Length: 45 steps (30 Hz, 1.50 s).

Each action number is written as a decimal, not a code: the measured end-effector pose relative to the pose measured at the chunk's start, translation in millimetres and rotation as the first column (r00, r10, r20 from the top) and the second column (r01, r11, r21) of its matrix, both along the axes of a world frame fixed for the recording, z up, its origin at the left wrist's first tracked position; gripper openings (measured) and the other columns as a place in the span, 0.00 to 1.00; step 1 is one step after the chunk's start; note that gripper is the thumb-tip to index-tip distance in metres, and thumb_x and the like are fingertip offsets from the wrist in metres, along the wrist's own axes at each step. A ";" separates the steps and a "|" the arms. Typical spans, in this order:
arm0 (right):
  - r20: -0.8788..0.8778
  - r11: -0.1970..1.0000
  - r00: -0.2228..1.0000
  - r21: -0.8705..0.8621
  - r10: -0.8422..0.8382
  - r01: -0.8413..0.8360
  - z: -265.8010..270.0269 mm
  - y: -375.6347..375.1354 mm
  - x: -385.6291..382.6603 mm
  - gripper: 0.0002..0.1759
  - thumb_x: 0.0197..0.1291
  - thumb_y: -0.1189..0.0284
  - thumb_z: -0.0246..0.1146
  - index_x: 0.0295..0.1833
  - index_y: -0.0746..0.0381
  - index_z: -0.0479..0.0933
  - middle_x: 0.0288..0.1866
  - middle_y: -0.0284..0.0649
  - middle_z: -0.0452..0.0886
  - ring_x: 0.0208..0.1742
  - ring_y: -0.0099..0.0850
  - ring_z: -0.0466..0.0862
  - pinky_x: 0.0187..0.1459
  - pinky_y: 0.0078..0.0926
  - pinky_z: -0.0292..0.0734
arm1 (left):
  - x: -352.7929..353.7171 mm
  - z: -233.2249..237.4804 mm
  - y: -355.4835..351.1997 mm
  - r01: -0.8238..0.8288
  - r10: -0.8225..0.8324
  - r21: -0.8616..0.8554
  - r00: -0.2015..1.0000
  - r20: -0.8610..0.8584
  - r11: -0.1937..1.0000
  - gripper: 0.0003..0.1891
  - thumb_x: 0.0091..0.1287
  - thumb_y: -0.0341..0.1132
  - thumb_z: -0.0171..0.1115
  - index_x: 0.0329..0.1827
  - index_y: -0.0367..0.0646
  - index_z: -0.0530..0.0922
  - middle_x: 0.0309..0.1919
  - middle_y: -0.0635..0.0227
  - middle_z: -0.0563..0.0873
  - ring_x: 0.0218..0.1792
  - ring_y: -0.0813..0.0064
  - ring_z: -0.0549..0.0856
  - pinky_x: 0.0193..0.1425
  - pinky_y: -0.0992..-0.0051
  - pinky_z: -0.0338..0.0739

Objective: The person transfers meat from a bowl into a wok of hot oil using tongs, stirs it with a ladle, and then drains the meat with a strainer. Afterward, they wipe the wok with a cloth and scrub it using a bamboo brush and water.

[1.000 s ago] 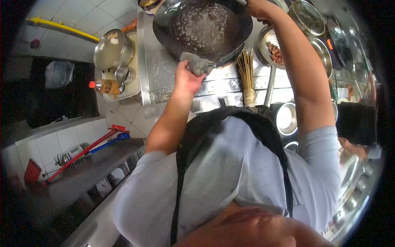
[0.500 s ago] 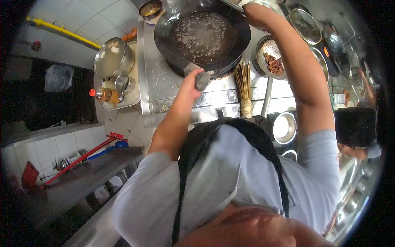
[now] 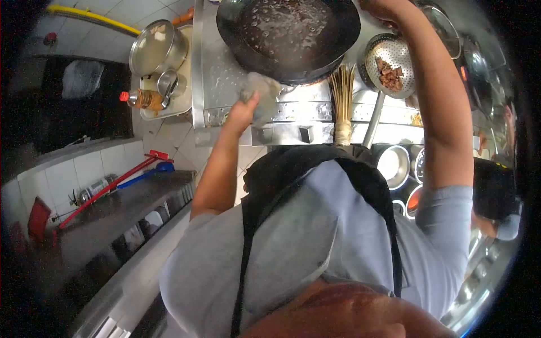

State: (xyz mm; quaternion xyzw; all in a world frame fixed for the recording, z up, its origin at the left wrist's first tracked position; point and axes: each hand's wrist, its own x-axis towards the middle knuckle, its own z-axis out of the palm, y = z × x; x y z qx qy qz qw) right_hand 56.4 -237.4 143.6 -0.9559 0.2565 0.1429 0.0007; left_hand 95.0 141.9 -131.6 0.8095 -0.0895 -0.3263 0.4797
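Note:
My left hand (image 3: pixel 242 114) is closed on a grey cloth (image 3: pixel 264 100), which is blurred and hangs in front of the wok, over the stove's front edge. The black wok (image 3: pixel 293 72) stands on the stove with bubbling liquid in it. At the top edge, right of the wok, my right hand (image 3: pixel 386 10) is partly cut off; its fingers look curled, and what they hold is out of view. Below that hand lies a perforated strainer (image 3: pixel 409 56) with browned pieces of food (image 3: pixel 389 75) in it. A bamboo brush (image 3: pixel 342 104) leans between wok and strainer.
On the left, a tray (image 3: pixel 187 107) bears a steel pot (image 3: pixel 181 53) of cloudy liquid, a small pot with a ladle (image 3: pixel 168 90) and a red-capped bottle (image 3: pixel 143 99). Metal containers (image 3: pixel 393 168) stand at right by my waist. A red-handled tool (image 3: pixel 107 186) leans at lower left.
My left hand has drawn the cloth away from the wok's rim, down and to the left. The view has shifted, and the metal handle formerly seen in my right hand is out of frame.

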 end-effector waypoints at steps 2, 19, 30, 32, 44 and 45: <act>-0.036 0.995 0.995 -0.024 0.097 -0.098 -1.5 -6.7 4.4 0.16 0.55 0.64 0.65 0.41 0.68 0.83 0.36 0.52 0.84 0.37 0.44 0.85 0.41 0.38 0.80 | 0.1 -4.9 28.2 0.220 -0.307 0.258 0.876 0.371 0.941 0.40 0.63 0.57 0.62 0.71 0.41 0.62 0.65 0.47 0.73 0.57 0.52 0.80 0.64 0.56 0.70; -0.037 0.984 0.995 0.149 -0.097 0.102 14.9 2.1 9.9 0.13 0.59 0.69 0.60 0.40 0.69 0.82 0.32 0.51 0.84 0.30 0.40 0.84 0.31 0.36 0.78 | -11.6 70.1 -89.1 -0.660 -0.047 -0.480 0.560 -0.827 0.578 0.24 0.71 0.41 0.56 0.65 0.38 0.67 0.59 0.55 0.78 0.59 0.55 0.78 0.61 0.50 0.74; -0.082 0.997 0.995 0.053 0.051 -0.047 19.0 -8.2 17.7 0.12 0.58 0.70 0.60 0.39 0.69 0.82 0.31 0.50 0.83 0.29 0.39 0.84 0.30 0.36 0.78 | -16.9 63.8 -122.6 -0.702 0.068 -0.209 0.345 -0.936 0.681 0.29 0.60 0.51 0.69 0.59 0.46 0.71 0.57 0.61 0.77 0.56 0.60 0.77 0.59 0.57 0.75; -0.092 0.996 0.992 0.036 0.085 -0.082 21.8 -12.1 18.7 0.12 0.58 0.71 0.59 0.39 0.69 0.82 0.31 0.50 0.83 0.29 0.39 0.84 0.30 0.36 0.78 | -6.8 52.9 -125.1 -0.685 0.051 -0.261 0.400 -0.915 0.680 0.21 0.60 0.45 0.70 0.52 0.48 0.74 0.47 0.65 0.81 0.48 0.64 0.81 0.47 0.63 0.79; -0.055 0.997 0.998 0.071 0.031 -0.028 61.6 10.5 1.6 0.12 0.57 0.73 0.58 0.37 0.72 0.81 0.28 0.49 0.82 0.27 0.37 0.83 0.28 0.36 0.76 | -23.3 41.3 -127.2 -0.594 0.095 -0.349 0.588 -0.803 0.725 0.05 0.56 0.29 0.61 0.33 0.45 0.73 0.27 0.64 0.80 0.22 0.67 0.80 0.19 0.70 0.71; -0.047 0.995 0.999 0.094 -0.006 0.010 67.3 13.1 -3.4 0.11 0.57 0.73 0.58 0.35 0.72 0.81 0.28 0.48 0.82 0.27 0.37 0.83 0.28 0.36 0.77 | -28.7 50.4 -126.8 -0.601 0.099 -0.345 0.582 -0.807 0.721 0.05 0.56 0.29 0.61 0.33 0.44 0.73 0.27 0.64 0.81 0.22 0.67 0.80 0.19 0.71 0.71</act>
